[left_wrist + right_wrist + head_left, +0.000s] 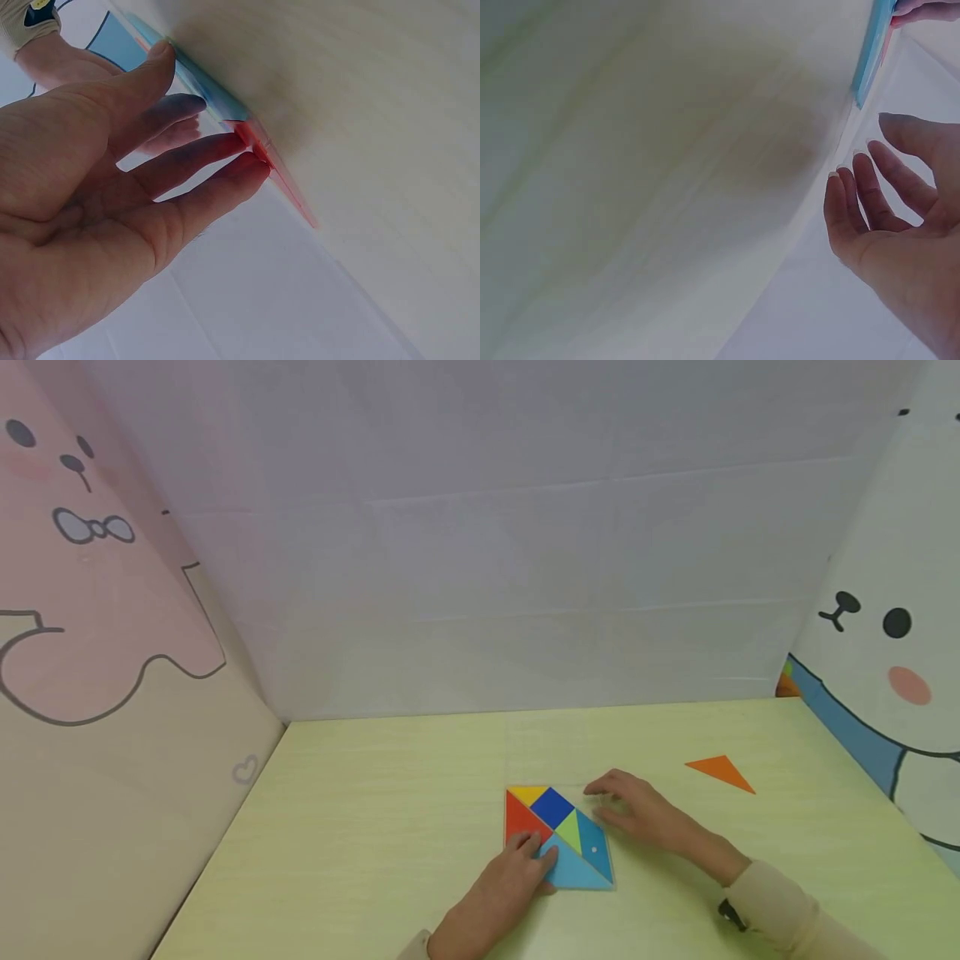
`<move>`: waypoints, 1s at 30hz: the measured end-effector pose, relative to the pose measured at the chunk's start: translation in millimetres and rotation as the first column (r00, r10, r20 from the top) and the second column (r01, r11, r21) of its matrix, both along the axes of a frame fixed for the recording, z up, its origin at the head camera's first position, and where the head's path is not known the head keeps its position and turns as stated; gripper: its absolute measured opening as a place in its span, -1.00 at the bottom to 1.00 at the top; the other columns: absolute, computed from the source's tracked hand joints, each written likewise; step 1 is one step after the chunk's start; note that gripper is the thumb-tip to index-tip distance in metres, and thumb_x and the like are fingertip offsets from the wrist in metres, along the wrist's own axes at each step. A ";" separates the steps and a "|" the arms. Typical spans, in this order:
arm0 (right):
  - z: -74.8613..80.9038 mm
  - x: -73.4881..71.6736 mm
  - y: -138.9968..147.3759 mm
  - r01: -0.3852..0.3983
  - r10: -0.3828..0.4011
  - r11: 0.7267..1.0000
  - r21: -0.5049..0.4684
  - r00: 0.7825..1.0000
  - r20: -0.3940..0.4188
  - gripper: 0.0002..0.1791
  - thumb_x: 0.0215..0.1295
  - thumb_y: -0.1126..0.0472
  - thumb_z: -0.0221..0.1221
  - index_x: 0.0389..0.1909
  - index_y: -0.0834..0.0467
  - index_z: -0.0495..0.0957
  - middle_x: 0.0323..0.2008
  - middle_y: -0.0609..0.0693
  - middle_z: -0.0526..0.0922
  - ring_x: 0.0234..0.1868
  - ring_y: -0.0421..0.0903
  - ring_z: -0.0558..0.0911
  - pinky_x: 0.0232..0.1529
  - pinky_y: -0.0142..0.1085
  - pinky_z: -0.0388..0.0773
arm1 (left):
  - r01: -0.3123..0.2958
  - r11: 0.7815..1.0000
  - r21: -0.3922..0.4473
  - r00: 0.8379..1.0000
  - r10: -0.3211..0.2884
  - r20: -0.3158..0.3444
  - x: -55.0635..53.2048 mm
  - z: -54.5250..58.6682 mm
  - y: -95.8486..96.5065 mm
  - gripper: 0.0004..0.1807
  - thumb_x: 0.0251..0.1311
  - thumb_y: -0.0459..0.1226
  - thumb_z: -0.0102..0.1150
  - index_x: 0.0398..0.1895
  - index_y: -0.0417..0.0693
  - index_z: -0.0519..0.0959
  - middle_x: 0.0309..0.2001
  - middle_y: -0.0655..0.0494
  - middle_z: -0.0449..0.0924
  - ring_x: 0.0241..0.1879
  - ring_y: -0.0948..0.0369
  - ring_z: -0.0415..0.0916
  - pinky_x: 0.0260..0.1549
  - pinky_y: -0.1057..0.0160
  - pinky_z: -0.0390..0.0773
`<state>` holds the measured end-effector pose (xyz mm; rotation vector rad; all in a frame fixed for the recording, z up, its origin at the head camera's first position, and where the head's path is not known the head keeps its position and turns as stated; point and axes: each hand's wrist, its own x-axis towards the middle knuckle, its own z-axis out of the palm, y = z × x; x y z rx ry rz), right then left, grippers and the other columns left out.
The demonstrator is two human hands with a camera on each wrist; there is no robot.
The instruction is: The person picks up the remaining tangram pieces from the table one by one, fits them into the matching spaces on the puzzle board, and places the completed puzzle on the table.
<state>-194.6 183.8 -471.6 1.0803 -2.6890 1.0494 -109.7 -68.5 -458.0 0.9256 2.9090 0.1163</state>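
Note:
A square tangram in a clear tray (613, 887) lies on the table. In it are a red triangle (521, 818), a light blue triangle (572, 870), a yellow triangle (527, 794), a dark blue square (552, 808), a light green triangle (572, 832) and a blue piece (595, 843) with a pale dot. My left hand (504, 881) rests its fingertips on the red and light blue pieces, fingers fairly straight. Beside the tray's upper right corner, my right hand (645, 810) hovers with loosely bent fingers around nothing. An orange triangle (722, 772) lies apart, farther right.
The pale yellow table (360, 827) meets a white sheet (487, 568) at the back. Side panels with cartoon animals stand left (112, 635) and right (870, 577). A small dark object (731, 915) shows at the right sleeve cuff.

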 end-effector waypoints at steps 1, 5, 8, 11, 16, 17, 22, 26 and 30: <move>0.0 -0.1 1.3 0.004 -0.004 1.000 -0.001 1.000 -0.010 -0.76 0.38 0.33 0.30 0.02 0.27 0.64 -0.09 0.04 0.67 -0.07 0.05 0.65 -0.04 -0.09 0.65 | -0.002 1.000 0.002 1.000 0.002 0.004 0.0 0.2 0.1 -0.47 0.33 -0.03 0.27 0.33 0.04 0.59 0.20 0.02 0.59 0.19 0.07 0.49 0.10 0.28 0.59; 0.0 -0.1 7.0 0.033 -0.033 0.999 0.012 0.999 -0.015 -0.75 0.36 0.34 0.32 0.02 0.27 0.64 -0.10 0.04 0.67 -0.08 0.07 0.65 -0.04 -0.06 0.65 | -0.007 1.000 0.006 1.000 0.006 0.016 -0.3 0.6 0.0 -0.47 0.33 -0.04 0.27 0.34 0.04 0.59 0.21 0.02 0.58 0.21 0.07 0.48 0.10 0.28 0.59; -0.8 -0.2 11.7 0.061 -0.060 0.998 0.030 0.998 -0.009 -0.76 0.34 0.34 0.33 0.00 0.26 0.65 -0.10 0.02 0.68 -0.07 0.06 0.65 -0.02 -0.05 0.64 | -0.009 1.000 0.008 1.000 0.008 0.025 -0.2 0.8 -0.2 -0.47 0.34 -0.04 0.26 0.35 0.04 0.58 0.22 0.02 0.58 0.22 0.07 0.48 0.10 0.27 0.59; -1.7 -0.8 16.4 0.082 -0.081 0.996 0.037 0.997 -0.013 -0.76 0.33 0.34 0.34 -0.02 0.25 0.66 -0.12 0.01 0.68 -0.08 0.05 0.65 -0.02 -0.06 0.64 | -0.007 1.000 0.007 1.000 0.007 0.022 -0.6 0.1 -0.1 -0.47 0.34 -0.04 0.25 0.34 0.04 0.58 0.22 0.03 0.58 0.21 0.07 0.48 0.10 0.28 0.59; -3.5 -2.0 24.3 0.098 -0.097 0.995 0.035 0.995 -0.038 -0.79 0.30 0.36 0.35 -0.06 0.24 0.67 -0.15 -0.01 0.68 -0.11 0.03 0.65 -0.06 -0.09 0.64 | -0.002 1.000 0.000 1.000 0.002 0.014 -1.2 -0.7 0.4 -0.47 0.34 -0.04 0.26 0.34 0.04 0.59 0.22 0.03 0.59 0.19 0.09 0.48 0.10 0.30 0.58; -3.7 -2.0 26.0 0.098 -0.097 0.995 0.033 0.994 -0.045 -0.79 0.30 0.36 0.35 -0.06 0.24 0.67 -0.15 -0.01 0.68 -0.12 0.03 0.65 -0.06 -0.09 0.64 | -0.002 1.000 0.000 1.000 0.002 0.014 -1.3 -0.9 0.5 -0.47 0.34 -0.04 0.26 0.34 0.04 0.59 0.22 0.03 0.59 0.19 0.09 0.48 0.10 0.30 0.58; -5.5 -2.8 32.9 0.109 -0.107 0.994 0.016 0.991 -0.086 -0.80 0.26 0.38 0.38 -0.11 0.24 0.68 -0.19 -0.03 0.68 -0.16 0.00 0.65 -0.11 -0.13 0.65 | -0.003 1.000 0.013 1.000 0.003 0.022 -0.7 -1.5 0.6 -0.47 0.33 -0.06 0.27 0.34 0.03 0.59 0.23 0.03 0.59 0.21 0.09 0.48 0.10 0.29 0.58; -7.7 -3.8 38.2 0.128 -0.125 0.992 0.018 0.986 -0.109 -0.80 0.24 0.39 0.39 -0.13 0.23 0.68 -0.20 -0.05 0.67 -0.18 -0.01 0.64 -0.11 -0.14 0.65 | -0.007 1.000 0.015 1.000 0.007 0.027 -0.9 -1.4 0.9 -0.47 0.33 -0.06 0.27 0.34 0.04 0.58 0.23 0.03 0.59 0.21 0.09 0.47 0.09 0.29 0.59; -9.2 -4.7 43.9 0.150 -0.146 0.988 0.021 0.981 -0.126 -0.79 0.22 0.38 0.40 -0.13 0.22 0.68 -0.21 -0.06 0.67 -0.19 -0.02 0.64 -0.12 -0.13 0.65 | -0.002 1.000 0.011 1.000 0.002 0.009 -1.0 -0.9 0.8 -0.48 0.34 -0.05 0.27 0.33 0.03 0.59 0.21 0.03 0.59 0.19 0.09 0.48 0.09 0.30 0.59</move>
